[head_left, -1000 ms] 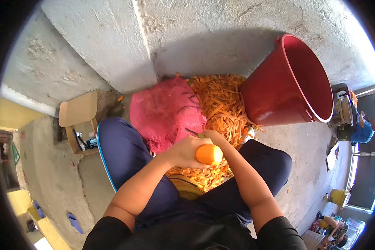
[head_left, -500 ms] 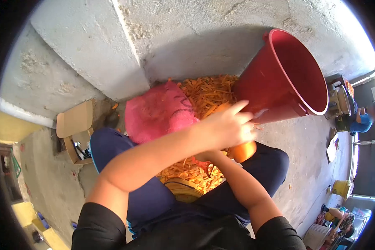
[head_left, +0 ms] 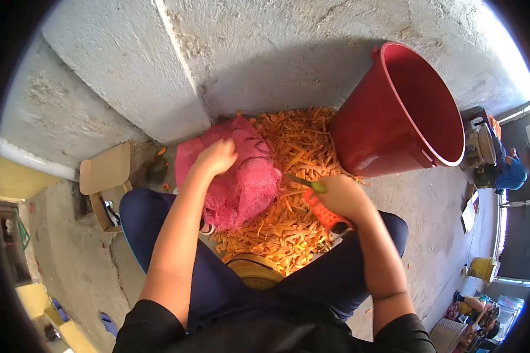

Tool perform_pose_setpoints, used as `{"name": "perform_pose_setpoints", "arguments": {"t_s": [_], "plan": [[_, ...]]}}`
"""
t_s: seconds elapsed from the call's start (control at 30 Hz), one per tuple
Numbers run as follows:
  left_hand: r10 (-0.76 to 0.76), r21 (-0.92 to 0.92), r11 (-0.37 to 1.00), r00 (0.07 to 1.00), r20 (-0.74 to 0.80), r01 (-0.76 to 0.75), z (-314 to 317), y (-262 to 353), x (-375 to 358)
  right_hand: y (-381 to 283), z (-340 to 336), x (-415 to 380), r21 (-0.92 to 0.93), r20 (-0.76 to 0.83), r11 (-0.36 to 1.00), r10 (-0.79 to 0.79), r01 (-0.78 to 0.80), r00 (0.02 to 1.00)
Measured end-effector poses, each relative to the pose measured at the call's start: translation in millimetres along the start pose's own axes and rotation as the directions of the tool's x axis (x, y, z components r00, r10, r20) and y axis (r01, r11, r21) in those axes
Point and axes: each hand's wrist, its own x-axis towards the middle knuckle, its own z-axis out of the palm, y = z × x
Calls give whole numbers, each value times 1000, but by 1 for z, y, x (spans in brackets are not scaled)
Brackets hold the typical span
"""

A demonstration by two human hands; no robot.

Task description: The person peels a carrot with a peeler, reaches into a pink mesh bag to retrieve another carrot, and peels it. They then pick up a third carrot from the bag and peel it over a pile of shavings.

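My left hand point(head_left: 217, 157) is over the pink mesh sack point(head_left: 250, 170), its fingers curled together; whether they hold anything is hidden. My right hand point(head_left: 344, 197) grips a green-handled knife point(head_left: 318, 186), its dark blade pointing left above the orange peelings point(head_left: 297, 156). A perforated red-orange tool point(head_left: 319, 209) lies against the underside of the same hand. Peelings cover the floor between the sack and my right leg. Between my legs is the rim of a round yellowish container point(head_left: 256, 266).
A large dark red bucket point(head_left: 365, 123) tilts beside the peelings at the right. An open cardboard box point(head_left: 106, 170) is on the left. At the far right are two other people point(head_left: 512, 173), a yellow bucket point(head_left: 482, 267) and a pale basket point(head_left: 447, 335). A wall point(head_left: 265, 65) stands ahead.
My left hand has moved left from near the red bucket to the sack. My right hand has risen into view with the knife. The large orange piece near my hands no longer shows.
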Motion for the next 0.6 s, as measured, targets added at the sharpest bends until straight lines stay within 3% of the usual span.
{"name": "perform_pose_setpoints", "arguments": {"t_s": [0.03,0.1,0.13,0.2,0.27,0.37,0.47,0.53,0.57,0.6], "plan": [[-6,44,999,980,198,-3,30,-34,3,3,-9,-4,-66,-39,998,6,-9,999],[-122,178,983,912,392,55,97,-80,-2,18,-20,5,-56,5,998,38,-38,999],[-172,171,980,846,504,97,105,-75,-16,30,-19,13,-20,15,999,27,-26,1000],[-69,84,996,862,501,30,138,-72,-25,57,-5,40,48,29,999,1,-2,1000],[32,-1,999,872,488,-36,178,-79,-12,71,11,57,-9,-45,998,60,-61,997],[-62,-141,984,949,310,111,248,-91,26,60,13,72,51,-38,998,48,-46,998],[-170,-214,946,935,312,243,236,-72,43,60,19,82,1,49,1000,4,-4,999],[-177,-284,932,967,184,225,245,-77,64,54,11,85,52,91,997,46,-51,995],[-186,-318,924,976,114,214,252,-83,76,53,8,89,74,109,995,62,-70,992],[-207,-368,921,961,-185,128,279,-100,93,55,7,92,101,99,993,59,-69,993]]}}
